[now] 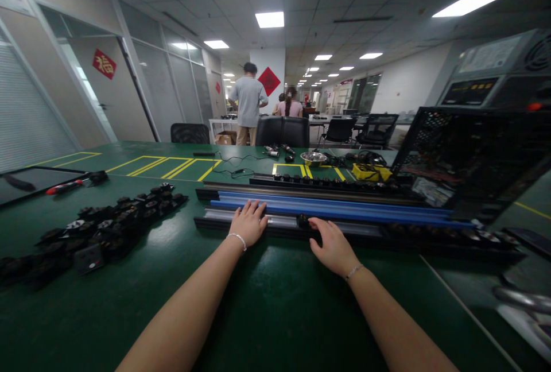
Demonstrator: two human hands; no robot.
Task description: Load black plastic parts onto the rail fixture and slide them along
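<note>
A long black rail (275, 221) with a pale inner channel lies across the green table (267, 303). My left hand (249, 224) rests with fingers spread on the rail's left part, holding nothing. At the rail's middle, a small black part (303, 221) sits in the channel. The fingertips of my right hand (333, 245) are at its right side; thumb and index finger are apart and the hand is open. More small round parts (469, 234) fill the rail's right end. Just behind the rail runs a blue strip (344, 209).
Many black parts (124, 220) are heaped at the left, near a red-handled tool (64, 187). Behind the rails are a metal bowl (313, 157), a yellow object (371, 172) and cables. An open computer case (473, 159) stands at right. Several people are farther back.
</note>
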